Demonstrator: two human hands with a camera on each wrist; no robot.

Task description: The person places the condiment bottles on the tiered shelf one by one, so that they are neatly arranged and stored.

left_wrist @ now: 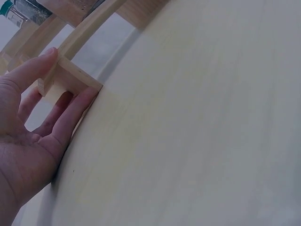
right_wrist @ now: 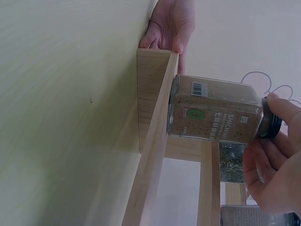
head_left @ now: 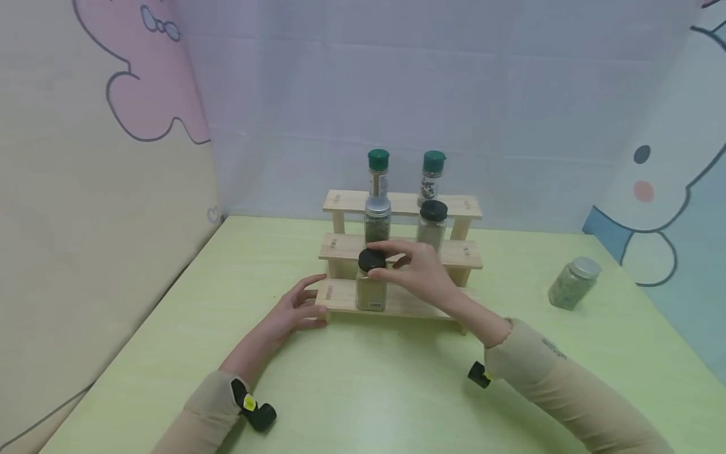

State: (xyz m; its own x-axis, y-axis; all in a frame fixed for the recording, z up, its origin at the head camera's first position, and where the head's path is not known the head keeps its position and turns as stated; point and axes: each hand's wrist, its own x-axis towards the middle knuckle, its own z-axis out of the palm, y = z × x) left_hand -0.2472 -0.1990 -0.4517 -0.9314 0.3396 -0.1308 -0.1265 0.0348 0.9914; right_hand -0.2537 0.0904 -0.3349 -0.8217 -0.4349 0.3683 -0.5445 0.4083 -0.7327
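Note:
A square glass spice jar [right_wrist: 211, 110] with brown seasoning and a black lid stands upright on the bottom step of a three-tier wooden spice rack [head_left: 420, 305]. My right hand [head_left: 416, 271] pinches the jar's lid between thumb and fingers. At the rack's left end, my left hand [head_left: 292, 312] grips the bottom step, thumb on its front edge, fingers around the leg [left_wrist: 70, 77]. Behind the held jar, a silver-lidded jar of dark herbs [head_left: 377, 222] and a black-lidded jar [head_left: 432, 228] stand on the middle step.
On the top step stand a green-capped bottle [head_left: 378, 170] and a second green-capped bottle [head_left: 432, 176]. A silver-lidded jar of green herbs [head_left: 574, 284] is apart on the table [head_left: 374, 384] to the right. A printed cloth [head_left: 272, 126] hangs behind.

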